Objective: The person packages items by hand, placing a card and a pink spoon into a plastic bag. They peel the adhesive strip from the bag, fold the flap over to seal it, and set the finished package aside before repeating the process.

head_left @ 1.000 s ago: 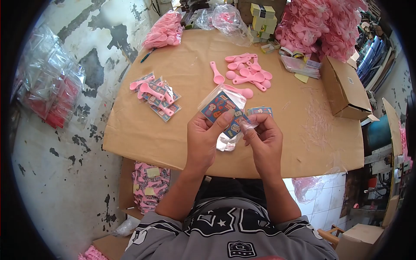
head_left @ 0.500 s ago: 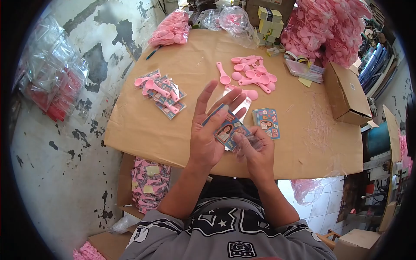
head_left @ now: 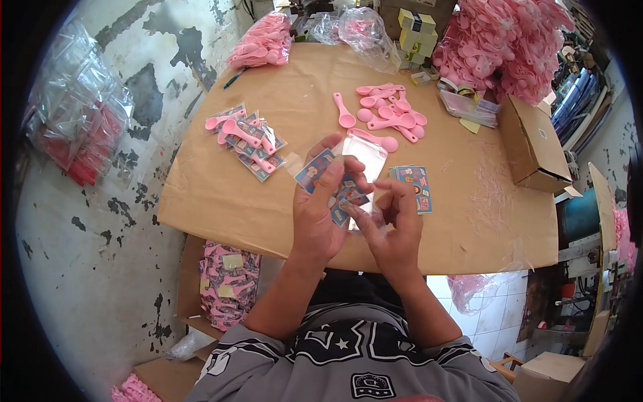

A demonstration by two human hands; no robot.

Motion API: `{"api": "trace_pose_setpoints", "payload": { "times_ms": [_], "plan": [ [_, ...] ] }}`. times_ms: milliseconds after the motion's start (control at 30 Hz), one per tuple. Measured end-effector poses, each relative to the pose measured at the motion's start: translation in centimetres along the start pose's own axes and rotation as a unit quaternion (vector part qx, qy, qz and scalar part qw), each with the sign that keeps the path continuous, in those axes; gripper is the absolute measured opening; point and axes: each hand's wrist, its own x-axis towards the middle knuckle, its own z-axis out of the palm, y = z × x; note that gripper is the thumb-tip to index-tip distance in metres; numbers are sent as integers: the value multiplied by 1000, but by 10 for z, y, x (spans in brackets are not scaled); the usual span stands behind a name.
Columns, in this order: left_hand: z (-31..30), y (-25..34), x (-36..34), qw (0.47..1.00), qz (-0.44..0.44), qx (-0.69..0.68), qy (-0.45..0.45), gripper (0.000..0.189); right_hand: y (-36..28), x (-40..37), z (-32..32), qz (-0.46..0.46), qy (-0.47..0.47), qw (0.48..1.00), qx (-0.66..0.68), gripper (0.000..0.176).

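Just below the centre of the frame, a small fan of printed cards (head_left: 320, 171) sits in the left hand (head_left: 316, 224). The thumb is pressed across the cards' face and the fingers are closed behind them. Their long axis runs slantwise, from upper left down to lower right. A flat clear bag (head_left: 366, 155) stands up behind the same fingers, toward the top of the frame, and seems to be gripped along with the cards.

The right hand (head_left: 396, 231) is immediately to the right, almost touching the left. Its fingers are bent inward and pinch a scrap of clear film (head_left: 372, 216) at the lower-right end of the cards. That end is the nearer one to the right hand, while the upper-left end juts out past the left thumb.

To the right of both hands a stack of cards (head_left: 414, 185) lies flat on the brown paper table (head_left: 221, 208). Above it lie loose pink spoons (head_left: 388, 115), and to the left is a cluster of bagged spoons (head_left: 249, 144). A cardboard box (head_left: 536, 144) sits at the right edge. A heap of pink spoons (head_left: 502, 47) fills the upper right, and more clear bags (head_left: 74, 127) lie by the wall at far left.
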Motion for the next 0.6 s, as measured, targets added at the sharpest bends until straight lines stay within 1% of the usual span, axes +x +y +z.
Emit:
{"api": "trace_pose_setpoints", "payload": {
  "times_ms": [33, 67, 100, 167, 200, 300, 333, 367, 400, 433, 467, 533, 567, 600],
  "plan": [
    [-1, 1, -1, 1000, 0, 10, 14, 50, -6, -1, -6, -38, -27, 996, -75, 20],
    [0, 3, -1, 999, -1, 19, 45, 45, -8, -1, -12, -76, -53, 984, -149, 25],
    [-4, 3, 0, 998, 4, 2, 66, 44, -7, 1, -18, -131, -93, 970, -182, 29],
    [-19, 6, 3, 994, 12, -33, 108, 41, -4, 7, -28, -237, -171, 925, -245, 36],
    [-23, 10, 4, 988, 11, -59, 141, 35, -16, 7, -29, -195, -168, 936, -242, 26],
    [-41, 22, 6, 981, 28, -112, 156, 30, -36, 20, -55, -149, -187, 947, -215, 19],
    [-52, 26, 6, 981, 31, -129, 142, 31, -43, 27, -67, -121, -169, 960, -187, 14],
    [-55, 31, 5, 980, 36, -126, 147, 31, -44, 39, -85, -163, -157, 957, -181, 11],
    [-55, 36, 4, 980, 42, -124, 152, 31, -52, 43, -101, -20, -111, 988, -106, 9],
    [-56, 38, 2, 979, 49, -121, 158, 31, -43, 59, -127, 7, -117, 993, -27, 13],
    [-56, 40, 0, 979, 53, -120, 153, 31, -36, 77, -152, 9, -144, 988, 54, 16],
    [-56, 41, -2, 981, 58, -117, 143, 32, -33, 112, -159, 70, -103, 983, -135, 16],
    [-55, 41, -4, 982, 60, -113, 142, 33, -31, 122, -164, 100, -80, 965, -228, 16],
    [-54, 40, -4, 982, 63, -109, 140, 34, -13, 129, -180, 12, -95, 910, -403, 17]
  ]
}}
